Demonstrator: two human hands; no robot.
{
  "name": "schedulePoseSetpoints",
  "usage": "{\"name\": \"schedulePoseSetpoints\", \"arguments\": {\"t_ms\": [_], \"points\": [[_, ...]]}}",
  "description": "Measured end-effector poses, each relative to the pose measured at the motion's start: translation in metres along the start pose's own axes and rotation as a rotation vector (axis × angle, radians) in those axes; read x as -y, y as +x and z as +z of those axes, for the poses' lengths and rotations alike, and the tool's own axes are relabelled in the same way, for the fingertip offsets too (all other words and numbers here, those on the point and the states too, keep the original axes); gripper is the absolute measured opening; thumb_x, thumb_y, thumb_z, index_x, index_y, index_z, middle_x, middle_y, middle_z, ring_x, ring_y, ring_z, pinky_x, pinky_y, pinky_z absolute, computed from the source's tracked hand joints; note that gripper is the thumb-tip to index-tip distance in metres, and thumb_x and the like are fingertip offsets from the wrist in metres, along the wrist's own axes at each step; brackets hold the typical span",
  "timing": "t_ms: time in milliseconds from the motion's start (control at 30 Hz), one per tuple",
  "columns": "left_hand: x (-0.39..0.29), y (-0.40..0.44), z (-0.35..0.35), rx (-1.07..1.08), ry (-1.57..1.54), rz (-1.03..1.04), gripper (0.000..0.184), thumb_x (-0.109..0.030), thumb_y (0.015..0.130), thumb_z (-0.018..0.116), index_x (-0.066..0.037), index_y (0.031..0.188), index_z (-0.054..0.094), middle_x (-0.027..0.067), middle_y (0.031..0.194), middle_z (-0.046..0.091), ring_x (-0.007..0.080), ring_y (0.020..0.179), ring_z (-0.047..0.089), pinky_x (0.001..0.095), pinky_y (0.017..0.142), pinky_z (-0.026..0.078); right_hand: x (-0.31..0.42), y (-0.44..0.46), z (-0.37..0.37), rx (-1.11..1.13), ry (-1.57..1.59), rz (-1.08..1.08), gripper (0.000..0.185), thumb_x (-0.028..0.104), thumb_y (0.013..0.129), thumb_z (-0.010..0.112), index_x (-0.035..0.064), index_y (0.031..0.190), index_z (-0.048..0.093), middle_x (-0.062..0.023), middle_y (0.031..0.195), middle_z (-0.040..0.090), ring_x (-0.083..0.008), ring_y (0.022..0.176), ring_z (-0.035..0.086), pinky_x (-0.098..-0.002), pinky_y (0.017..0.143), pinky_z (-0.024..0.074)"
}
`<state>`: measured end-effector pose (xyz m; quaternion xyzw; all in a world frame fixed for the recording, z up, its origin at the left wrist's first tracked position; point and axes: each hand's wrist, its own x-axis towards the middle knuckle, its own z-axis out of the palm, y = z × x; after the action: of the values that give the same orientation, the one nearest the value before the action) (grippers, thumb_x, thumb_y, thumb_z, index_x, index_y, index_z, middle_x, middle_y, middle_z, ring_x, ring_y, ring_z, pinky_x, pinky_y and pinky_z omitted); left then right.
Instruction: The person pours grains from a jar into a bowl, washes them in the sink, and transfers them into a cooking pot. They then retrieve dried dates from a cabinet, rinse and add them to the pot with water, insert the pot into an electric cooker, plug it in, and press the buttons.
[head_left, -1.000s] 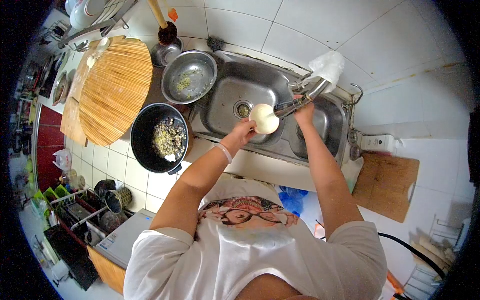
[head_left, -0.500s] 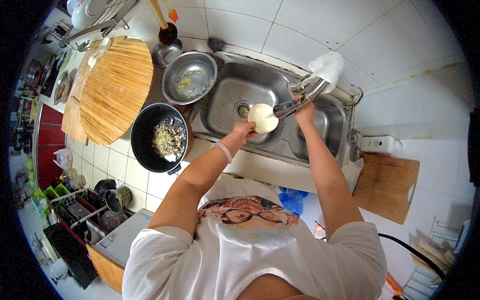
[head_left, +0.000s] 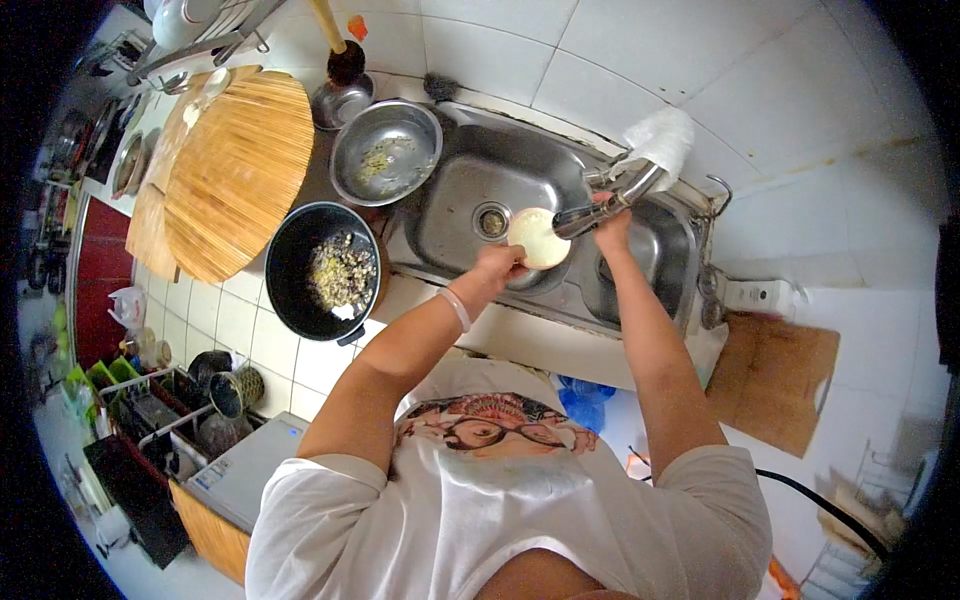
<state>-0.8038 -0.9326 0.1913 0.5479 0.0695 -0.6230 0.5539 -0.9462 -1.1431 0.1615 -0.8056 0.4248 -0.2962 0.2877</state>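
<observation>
My left hand (head_left: 503,266) grips a small cream-coloured bowl (head_left: 538,241) by its near rim, with the thumb at the edge. The bowl is over the left basin of the steel double sink (head_left: 440,205), at the mouth of the faucet (head_left: 590,215). Whether water is running into it is hard to make out. My right hand (head_left: 612,232) is closed around the faucet spout from the right side; some of its fingers are hidden behind the metal. White wrap (head_left: 660,138) covers the top of the faucet.
Left of the sink stand a steel basin (head_left: 350,180) with yellowish bits and a black pot (head_left: 285,300) holding chopped food. A round slatted wooden cover (head_left: 235,175) lies beyond them. A wooden cutting board (head_left: 770,385) leans at the right, near a white box (head_left: 757,296).
The view has shifted slightly. The bowl in my left hand has moved a little to the right, nearer the faucet mouth. My right hand stays at the faucet.
</observation>
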Motion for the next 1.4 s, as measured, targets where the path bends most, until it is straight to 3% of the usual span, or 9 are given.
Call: {"name": "schedulePoseSetpoints", "arguments": {"t_ms": [67,200,400,600,733,800,967,1067,1400], "points": [[0.001,-0.001,0.001,0.009,0.026,0.004,0.021,-0.001,0.070,0.061,0.002,0.089,0.056,0.0090,0.085,0.058,0.0188,0.071,0.061,0.0267,0.060,0.055,0.004,-0.003,-0.006,-0.017,-0.153,-0.216,0.018,-0.003,0.072,0.056,0.0011,0.089,0.059,-0.0071,0.084,0.062,-0.0159,0.079,0.058,-0.0298,0.071,0.0465],[-0.004,-0.013,0.003,0.018,0.027,0.007,0.024,-0.001,0.071,0.060,0.003,0.093,0.054,0.0094,0.087,0.058,0.0179,0.073,0.061,0.0265,0.061,0.055,0.038,-0.005,-0.015,0.026,0.205,0.056,0.019,-0.002,0.072,0.056,0.0018,0.089,0.059,-0.0067,0.084,0.062,-0.0169,0.080,0.058,-0.0302,0.072,0.0462],[-0.012,-0.027,0.000,0.121,-0.047,-0.057,0.027,-0.003,0.073,0.059,0.003,0.099,0.052,0.0096,0.092,0.057,0.0179,0.078,0.059,0.0262,0.063,0.055,0.021,-0.006,-0.010,-0.025,-0.133,-0.054,0.019,0.005,0.073,0.058,0.0027,0.092,0.060,-0.0065,0.085,0.060,-0.0184,0.079,0.057,-0.0307,0.072,0.0459],[-0.028,-0.042,-0.016,0.157,-0.087,-0.044,0.026,-0.004,0.076,0.056,0.002,0.101,0.052,0.0094,0.094,0.057,0.0184,0.083,0.058,0.0284,0.070,0.053,-0.027,-0.004,0.001,-0.069,0.384,0.137,0.018,0.010,0.080,0.051,0.0021,0.094,0.061,-0.0063,0.085,0.059,-0.0188,0.077,0.056,-0.0305,0.068,0.0455],[-0.041,-0.055,-0.040,0.171,-0.156,0.001,0.025,-0.004,0.077,0.056,0.002,0.101,0.053,0.0103,0.094,0.057,0.0193,0.083,0.058,0.0303,0.072,0.053,-0.014,-0.002,-0.022,-0.166,0.318,0.068,0.019,0.012,0.082,0.053,0.0029,0.097,0.061,-0.0080,0.086,0.061,-0.0210,0.075,0.059,-0.0330,0.065,0.0469],[-0.052,-0.065,-0.052,0.164,-0.195,0.031,0.025,-0.005,0.077,0.056,0.002,0.101,0.053,0.0105,0.094,0.058,0.0194,0.083,0.058,0.0308,0.073,0.053,0.045,-0.010,-0.047,-0.112,-0.396,0.060,0.020,0.014,0.080,0.058,0.0054,0.098,0.060,-0.0125,0.085,0.063,-0.0264,0.077,0.062,-0.0363,0.066,0.0475],[-0.100,-0.091,-0.083,0.141,-0.169,0.232,0.038,-0.011,0.079,0.052,0.001,0.115,0.048,0.0125,0.107,0.055,0.0232,0.096,0.055,0.0345,0.084,0.050,0.032,-0.012,-0.056,-0.252,-0.346,-0.074,0.030,0.006,0.068,0.065,0.0039,0.096,0.056,-0.0126,0.078,0.061,-0.0279,0.069,0.060,-0.0361,0.062,0.0476],[-0.133,-0.085,-0.108,0.119,-0.161,0.335,0.042,-0.014,0.081,0.049,-0.001,0.120,0.046,0.0129,0.112,0.055,0.0245,0.103,0.054,0.0367,0.090,0.045,0.042,-0.012,-0.060,-0.206,-0.234,0.164,0.035,0.007,0.070,0.066,0.0037,0.104,0.056,-0.0121,0.079,0.062,-0.0255,0.068,0.061,-0.0355,0.062,0.0483],[-0.207,-0.024,-0.189,-0.148,-0.024,0.442,0.019,-0.012,0.072,0.062,0.001,0.083,0.052,0.0066,0.073,0.052,0.0152,0.059,0.053,0.0283,0.054,0.048,0.049,-0.013,-0.058,-0.225,-0.259,0.061,0.030,0.006,0.073,0.063,0.0031,0.102,0.056,-0.0117,0.075,0.061,-0.0256,0.063,0.061,-0.0357,0.059,0.0477]]}}
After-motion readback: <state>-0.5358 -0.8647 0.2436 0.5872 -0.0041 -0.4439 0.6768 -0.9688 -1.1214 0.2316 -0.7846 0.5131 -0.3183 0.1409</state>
